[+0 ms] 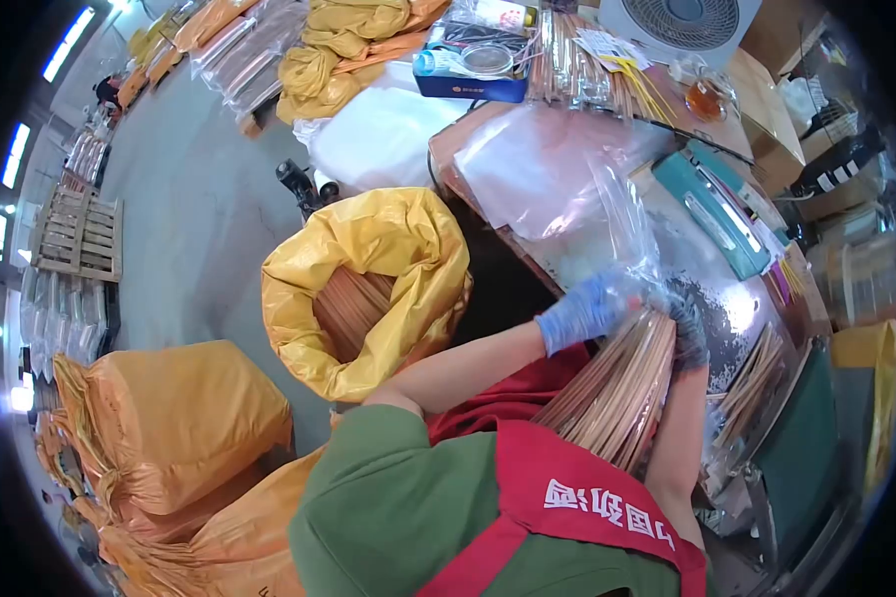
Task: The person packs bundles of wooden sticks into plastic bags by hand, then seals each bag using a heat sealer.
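Observation:
A clear plastic bag (622, 214) stretches upward from both hands over the table edge. Below it, a bundle of thin brown sticks (622, 383), partly wrapped in clear film, fans down toward my red apron. My left hand (582, 310), in a blue glove, grips the gathered plastic at the bundle's upper end. On the bundle's right side, my right hand (689, 326), in a dark glove, closes round the top of the sticks. Its fingertips are partly hidden by plastic and glare.
A yellow sack (368, 234) of sticks stands open at my left, near a full orange sack (189, 418). Flat plastic sheets (528, 159) lie on the table. A green sealing machine (712, 214), a blue box (468, 88) and a fan (682, 20) stand farther back.

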The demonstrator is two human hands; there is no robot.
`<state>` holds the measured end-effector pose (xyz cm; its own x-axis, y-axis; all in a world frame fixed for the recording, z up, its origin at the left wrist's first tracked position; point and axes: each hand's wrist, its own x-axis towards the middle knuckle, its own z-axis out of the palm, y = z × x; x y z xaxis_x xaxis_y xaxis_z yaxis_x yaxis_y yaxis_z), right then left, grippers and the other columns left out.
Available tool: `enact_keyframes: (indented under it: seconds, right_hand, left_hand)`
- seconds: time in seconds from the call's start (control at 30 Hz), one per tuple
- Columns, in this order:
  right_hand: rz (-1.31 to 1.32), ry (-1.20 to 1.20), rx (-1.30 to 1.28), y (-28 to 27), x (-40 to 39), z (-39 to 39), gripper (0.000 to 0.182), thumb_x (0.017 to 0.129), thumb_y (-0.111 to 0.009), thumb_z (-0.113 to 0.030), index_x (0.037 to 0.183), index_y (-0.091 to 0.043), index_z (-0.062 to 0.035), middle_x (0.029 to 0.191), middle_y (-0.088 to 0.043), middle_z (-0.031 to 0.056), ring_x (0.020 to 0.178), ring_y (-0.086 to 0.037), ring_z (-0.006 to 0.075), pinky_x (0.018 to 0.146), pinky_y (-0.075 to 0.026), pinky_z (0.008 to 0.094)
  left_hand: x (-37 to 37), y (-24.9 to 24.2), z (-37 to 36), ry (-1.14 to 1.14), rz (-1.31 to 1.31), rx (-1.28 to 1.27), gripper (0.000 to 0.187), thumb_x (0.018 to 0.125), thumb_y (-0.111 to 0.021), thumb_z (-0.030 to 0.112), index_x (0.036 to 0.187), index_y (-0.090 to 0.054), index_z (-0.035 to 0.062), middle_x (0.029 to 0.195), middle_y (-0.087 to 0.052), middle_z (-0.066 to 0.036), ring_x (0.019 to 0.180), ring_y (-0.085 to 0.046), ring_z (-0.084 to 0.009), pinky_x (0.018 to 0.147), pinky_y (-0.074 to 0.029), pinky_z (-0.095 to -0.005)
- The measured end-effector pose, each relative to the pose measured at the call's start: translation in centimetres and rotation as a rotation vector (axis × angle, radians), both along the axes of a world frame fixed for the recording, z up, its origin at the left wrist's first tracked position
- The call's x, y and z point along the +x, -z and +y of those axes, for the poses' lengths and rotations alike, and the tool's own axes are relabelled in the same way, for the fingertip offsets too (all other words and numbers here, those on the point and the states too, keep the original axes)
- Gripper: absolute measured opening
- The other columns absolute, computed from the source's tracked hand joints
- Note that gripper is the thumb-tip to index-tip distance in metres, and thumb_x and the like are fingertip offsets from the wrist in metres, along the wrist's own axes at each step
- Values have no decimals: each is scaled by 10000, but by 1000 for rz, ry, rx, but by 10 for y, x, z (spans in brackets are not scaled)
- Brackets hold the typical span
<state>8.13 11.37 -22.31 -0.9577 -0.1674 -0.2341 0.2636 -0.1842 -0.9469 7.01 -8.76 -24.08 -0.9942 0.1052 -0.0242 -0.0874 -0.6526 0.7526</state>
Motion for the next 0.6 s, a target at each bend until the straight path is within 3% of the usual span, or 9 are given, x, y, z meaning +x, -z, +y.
enact_keyframes:
  seconds: [0.07,0.13,0.23,0.3,0.4,0.47,0.53,0.57,0.6]
  right_hand:
    - [-7,64,-10,2,2,0,426,730,-704,-297,1042,-619,-19,926,-650,75,873,-618,181,828,-479,317]
    - [-39,13,59,1,2,2,362,742,-713,-274,1001,-626,-37,921,-632,48,855,-602,153,804,-481,298]
    - [-78,52,-50,2,5,-10,268,784,-683,-248,967,-631,-60,924,-610,18,872,-576,126,800,-471,276]
    - [170,14,-55,15,10,-1,336,783,-656,-281,999,-632,-24,843,-640,43,850,-583,134,810,-468,284]
    - [166,7,-105,9,21,19,363,744,-702,-311,939,-658,-8,863,-660,75,851,-603,153,808,-474,307]
    - [145,143,-295,-27,37,-7,373,707,-744,-271,951,-655,-2,900,-658,79,846,-605,151,804,-481,305]
    - [318,-222,-257,-44,24,-12,387,701,-757,-216,1005,-635,-10,934,-650,74,850,-605,145,804,-490,286]
    - [330,-190,-252,-45,22,-7,387,701,-757,-216,1005,-635,-10,934,-650,74,850,-605,145,804,-490,286]
    - [298,-116,-292,-42,26,-3,387,714,-751,-212,1022,-628,-13,959,-647,70,858,-608,147,810,-492,280]
  left_hand:
    - [3,17,-3,115,368,-511,265,898,-579,250,1057,-576,38,662,-556,6,651,-536,-104,651,-494,-277]
    - [-24,-5,-34,167,-347,413,21,883,-558,145,863,-561,152,596,-420,47,531,-442,-72,471,-392,-225]
    - [-29,-7,-53,418,-311,251,139,842,-580,118,754,-495,183,564,-366,50,465,-390,-81,397,-312,-232]
    - [-61,0,-105,44,-161,-251,62,882,-526,120,922,-519,73,790,-474,-55,697,-490,-204,599,-418,-344]
    - [-121,-4,-167,145,161,228,240,923,-450,98,1122,-506,-24,1077,-561,-153,962,-547,-240,832,-473,-368]
    - [-98,-12,-88,24,479,-387,111,874,-512,90,963,-533,25,894,-519,-80,792,-505,-188,704,-447,-337]
    - [-62,-36,-5,-120,836,-1003,28,826,-574,82,803,-560,75,712,-476,-7,622,-463,-137,577,-422,-306]
    - [-18,-51,23,-5,758,-880,72,761,-634,47,812,-589,70,737,-508,-33,633,-494,-158,575,-412,-303]
    - [2,-51,43,-246,820,-833,55,756,-648,52,800,-620,69,713,-517,-58,607,-517,-176,561,-412,-297]
